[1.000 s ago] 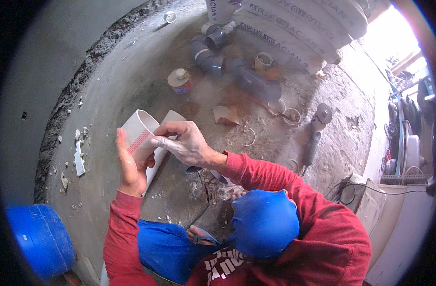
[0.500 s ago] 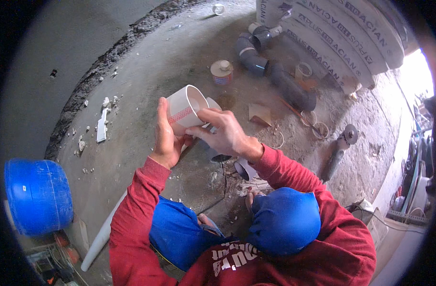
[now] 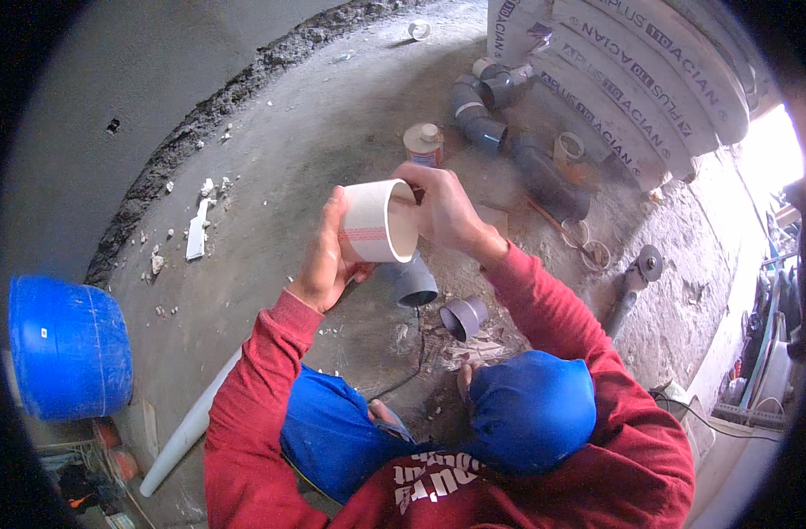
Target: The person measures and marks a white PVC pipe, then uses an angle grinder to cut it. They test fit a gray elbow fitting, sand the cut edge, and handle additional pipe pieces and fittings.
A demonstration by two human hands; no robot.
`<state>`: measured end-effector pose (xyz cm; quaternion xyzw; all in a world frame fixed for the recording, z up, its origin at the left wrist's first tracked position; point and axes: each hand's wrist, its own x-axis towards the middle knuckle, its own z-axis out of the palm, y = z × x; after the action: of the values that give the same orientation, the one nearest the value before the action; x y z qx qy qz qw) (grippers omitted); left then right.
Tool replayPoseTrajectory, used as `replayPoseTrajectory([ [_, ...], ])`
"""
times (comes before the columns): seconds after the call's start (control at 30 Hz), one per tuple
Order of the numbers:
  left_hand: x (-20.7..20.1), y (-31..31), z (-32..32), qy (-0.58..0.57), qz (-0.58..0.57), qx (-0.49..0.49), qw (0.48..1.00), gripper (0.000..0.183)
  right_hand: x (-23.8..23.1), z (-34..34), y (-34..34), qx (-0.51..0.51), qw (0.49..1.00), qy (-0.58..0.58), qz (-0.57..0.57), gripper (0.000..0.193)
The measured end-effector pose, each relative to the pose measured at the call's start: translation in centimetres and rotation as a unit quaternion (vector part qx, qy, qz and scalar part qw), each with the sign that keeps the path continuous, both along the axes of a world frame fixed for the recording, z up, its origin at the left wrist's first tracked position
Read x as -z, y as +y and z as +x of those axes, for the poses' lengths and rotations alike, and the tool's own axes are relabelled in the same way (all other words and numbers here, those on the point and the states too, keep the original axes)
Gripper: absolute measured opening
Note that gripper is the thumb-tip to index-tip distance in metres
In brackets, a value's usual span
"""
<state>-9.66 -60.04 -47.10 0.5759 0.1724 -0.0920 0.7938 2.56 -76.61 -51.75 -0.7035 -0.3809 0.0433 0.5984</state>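
Observation:
My left hand (image 3: 322, 256) is wrapped round a short white plastic pipe piece (image 3: 365, 225) with a band of red marks, held up in front of me. Its round opening faces right. At the upper rim of that opening, the curled fingers of my right hand (image 3: 445, 204) grip the edge; the fingertips are partly hidden. Below the pipe piece, a grey pipe fitting (image 3: 415, 284) lies on the floor. A second grey fitting (image 3: 464, 317) rests just right of it, near my bent knees.
A can (image 3: 423, 144) stands beyond my hands. Further right lie grey elbow pipes (image 3: 481, 119), white rings (image 3: 597, 256) and an angle grinder (image 3: 637, 273). Large printed sacks (image 3: 597, 84) are stacked behind them. At left are a blue barrel (image 3: 68, 348) and a long pipe (image 3: 187, 432).
The pipe piece has turned so its opening faces more to the right, and it has shifted slightly right. My right hand has moved from its near side up to the upper rim.

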Motion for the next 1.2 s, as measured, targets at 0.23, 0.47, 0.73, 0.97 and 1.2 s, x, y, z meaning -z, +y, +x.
replayPoseTrajectory([
  [0.23, -0.7, 1.8, -1.0, 0.009, -0.118, -0.022, 0.993, 0.069, -3.6, 3.2, -3.3, 0.188, 0.936, 0.229, 0.189, 0.013],
  [0.47, 0.4, 0.3, -0.2, 0.029, -0.03, 0.047, 0.998, 0.067, -1.7, -1.7, -0.5, -0.033, 0.997, 0.056, 0.051, 0.027],
  [0.73, 3.6, 1.5, -0.6, 0.038, 0.193, 0.101, 0.975, 0.059, 6.7, 2.2, -4.4, 0.042, 0.993, -0.038, -0.107, 0.026],
  [0.97, 4.9, 6.7, -1.4, -0.063, 0.208, 0.089, 0.972, 0.045, 19.8, 4.5, -11.6, 0.128, 0.882, -0.105, -0.442, 0.026],
  [1.2, 2.8, 7.3, -1.0, -0.072, 0.101, -0.049, 0.991, 0.1, 5.1, 6.5, -6.8, 0.064, 0.927, -0.012, -0.37, 0.043],
])
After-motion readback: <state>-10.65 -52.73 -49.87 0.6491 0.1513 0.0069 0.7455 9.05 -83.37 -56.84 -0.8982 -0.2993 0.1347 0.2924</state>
